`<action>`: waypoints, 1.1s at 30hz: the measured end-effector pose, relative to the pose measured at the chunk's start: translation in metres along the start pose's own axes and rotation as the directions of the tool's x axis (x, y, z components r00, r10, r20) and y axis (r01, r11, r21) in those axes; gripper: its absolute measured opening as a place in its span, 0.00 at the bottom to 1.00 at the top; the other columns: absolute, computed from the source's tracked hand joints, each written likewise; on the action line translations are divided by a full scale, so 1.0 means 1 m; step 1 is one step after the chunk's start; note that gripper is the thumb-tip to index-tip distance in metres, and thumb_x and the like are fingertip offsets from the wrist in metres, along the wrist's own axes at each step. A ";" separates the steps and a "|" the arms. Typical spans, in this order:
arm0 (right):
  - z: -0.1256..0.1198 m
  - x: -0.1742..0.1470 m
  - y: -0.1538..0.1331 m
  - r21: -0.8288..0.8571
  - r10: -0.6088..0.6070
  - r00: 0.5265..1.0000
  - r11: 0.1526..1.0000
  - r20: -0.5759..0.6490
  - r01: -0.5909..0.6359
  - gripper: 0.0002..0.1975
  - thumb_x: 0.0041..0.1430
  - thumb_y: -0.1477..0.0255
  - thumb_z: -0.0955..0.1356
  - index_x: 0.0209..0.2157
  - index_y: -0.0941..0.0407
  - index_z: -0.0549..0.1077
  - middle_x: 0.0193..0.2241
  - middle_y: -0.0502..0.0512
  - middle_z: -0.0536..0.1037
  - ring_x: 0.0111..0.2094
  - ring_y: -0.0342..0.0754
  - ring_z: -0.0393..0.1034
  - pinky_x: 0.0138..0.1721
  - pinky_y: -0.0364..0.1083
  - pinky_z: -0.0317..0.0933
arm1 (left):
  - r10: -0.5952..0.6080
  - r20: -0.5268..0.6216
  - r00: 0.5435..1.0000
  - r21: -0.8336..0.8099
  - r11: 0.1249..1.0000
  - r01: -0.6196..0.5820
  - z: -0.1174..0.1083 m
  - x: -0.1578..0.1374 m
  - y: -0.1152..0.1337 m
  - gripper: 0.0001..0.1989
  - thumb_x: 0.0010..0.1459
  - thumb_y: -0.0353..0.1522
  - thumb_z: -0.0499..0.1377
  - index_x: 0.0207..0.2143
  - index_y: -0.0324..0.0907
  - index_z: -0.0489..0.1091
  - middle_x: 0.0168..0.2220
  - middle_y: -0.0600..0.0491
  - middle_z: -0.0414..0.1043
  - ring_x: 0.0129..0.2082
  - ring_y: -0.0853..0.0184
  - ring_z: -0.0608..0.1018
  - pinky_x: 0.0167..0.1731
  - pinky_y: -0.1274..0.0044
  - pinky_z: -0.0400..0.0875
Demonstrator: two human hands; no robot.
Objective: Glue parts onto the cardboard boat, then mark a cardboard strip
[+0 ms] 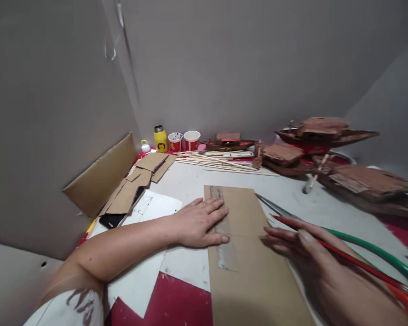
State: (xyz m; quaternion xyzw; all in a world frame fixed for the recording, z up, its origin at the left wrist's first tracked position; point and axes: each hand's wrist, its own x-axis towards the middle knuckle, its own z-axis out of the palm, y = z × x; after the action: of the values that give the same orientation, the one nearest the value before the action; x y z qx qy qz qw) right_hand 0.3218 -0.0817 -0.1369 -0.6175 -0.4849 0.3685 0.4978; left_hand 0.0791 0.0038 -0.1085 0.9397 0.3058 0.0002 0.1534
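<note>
My left hand lies flat, fingers stretched out, over a clear ruler and presses it onto a brown cardboard piece. The ruler runs lengthwise near the cardboard's left edge. Above the right side of the cardboard, my right hand is closed around a red pencil, its tip pointing left toward the ruler. Green-handled scissors lie behind and partly under my right hand, blades reaching the cardboard's far right corner. Something orange shows beside my right wrist; its kind is unclear.
Left are paper sheets, cardboard scraps and a phone. Thin wooden sticks, paper cups and a yellow bottle stand or lie at the back. Several brown model boats occupy the right.
</note>
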 end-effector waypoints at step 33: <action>0.000 -0.004 -0.015 -0.008 -0.018 0.995 1.000 0.098 0.019 0.17 0.64 0.59 0.64 0.51 0.49 0.72 0.53 0.58 0.75 0.57 0.57 0.65 0.55 0.54 0.61 | -0.022 0.006 1.000 0.100 0.995 0.022 -0.004 0.008 -0.004 0.38 0.63 0.52 0.48 0.67 0.39 0.49 0.70 0.39 0.38 0.68 0.48 0.48 0.63 0.58 0.50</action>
State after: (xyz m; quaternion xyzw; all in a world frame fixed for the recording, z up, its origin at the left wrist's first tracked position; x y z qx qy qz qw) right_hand 0.3174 -0.0853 -0.1225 -0.5963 -0.5159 0.3917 0.4742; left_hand 0.0836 0.0126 -0.1062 0.9427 0.3152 -0.0202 0.1072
